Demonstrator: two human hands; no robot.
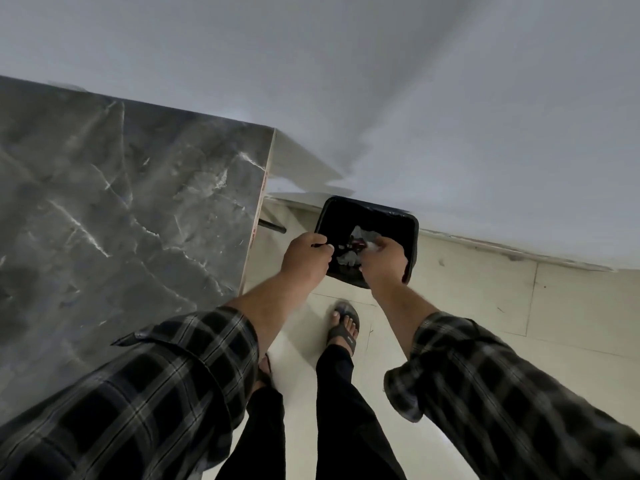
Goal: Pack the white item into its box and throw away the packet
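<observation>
Below, two hands (304,256) (382,261) hover over one black bin (410,233), right fingers (375,244) pinching one packet (360,233)

Dim, flat, grey indoor light, source not visible. Soft diagonal shadows across the far wall (415,98). Faint sheen on the marble counter (121,202), no hard glare. Bin (412,237) interior nearly black, contents hard to read. Motion blur on plaid sleeves (156,393) near the bottom. Strong wide-angle bending at the edges.
</observation>
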